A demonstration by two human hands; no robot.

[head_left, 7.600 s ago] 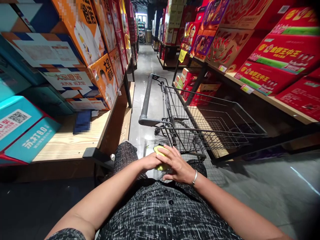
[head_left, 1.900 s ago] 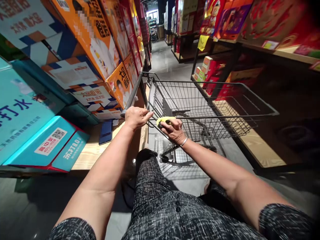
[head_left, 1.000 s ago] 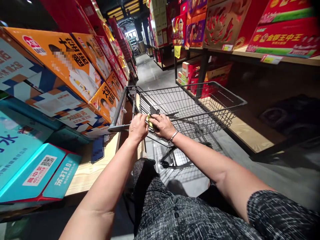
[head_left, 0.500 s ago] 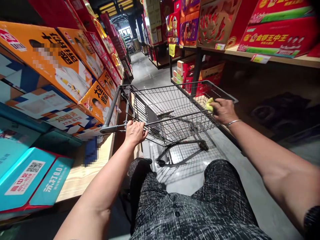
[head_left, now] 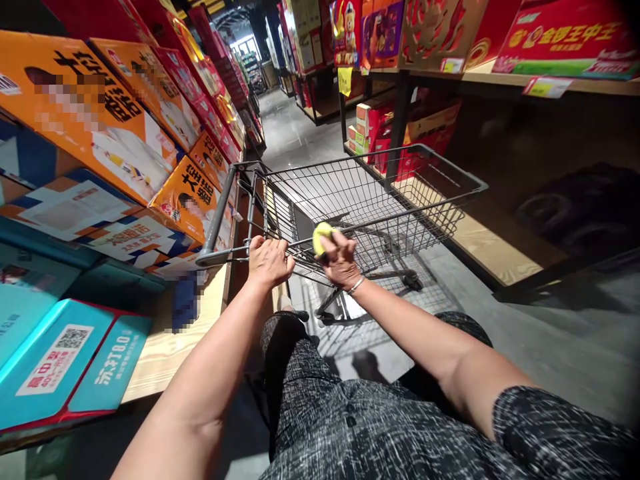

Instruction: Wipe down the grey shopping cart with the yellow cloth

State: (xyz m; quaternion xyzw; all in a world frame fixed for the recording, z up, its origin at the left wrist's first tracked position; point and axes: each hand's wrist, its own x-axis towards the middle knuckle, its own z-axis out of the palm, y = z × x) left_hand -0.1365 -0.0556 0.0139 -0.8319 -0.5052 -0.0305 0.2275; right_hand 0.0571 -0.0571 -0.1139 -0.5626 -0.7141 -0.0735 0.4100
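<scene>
A grey wire shopping cart (head_left: 430, 180) stands in the aisle in front of me, turned sideways, its handle (head_left: 220, 207) toward the left shelves. My left hand (head_left: 269, 260) is closed around the cart's near top rail beside the handle. My right hand (head_left: 340, 257) pinches a small yellow cloth (head_left: 321, 236) and presses it against the same near rail, a little to the right of my left hand. A bracelet sits on my right wrist. The cart basket holds nothing that I can see.
Orange and blue cartons (head_left: 105, 133) fill the left shelves above a wooden shelf board (head_left: 165, 347). A teal box (head_left: 60, 360) lies at lower left. Red gift boxes (head_left: 560, 33) line the right shelves. The grey tiled aisle (head_left: 295, 133) runs ahead.
My right hand has come back with the yellow cloth from the cart's far right rim to the near rail beside my left hand. My left hand has kept its grip.
</scene>
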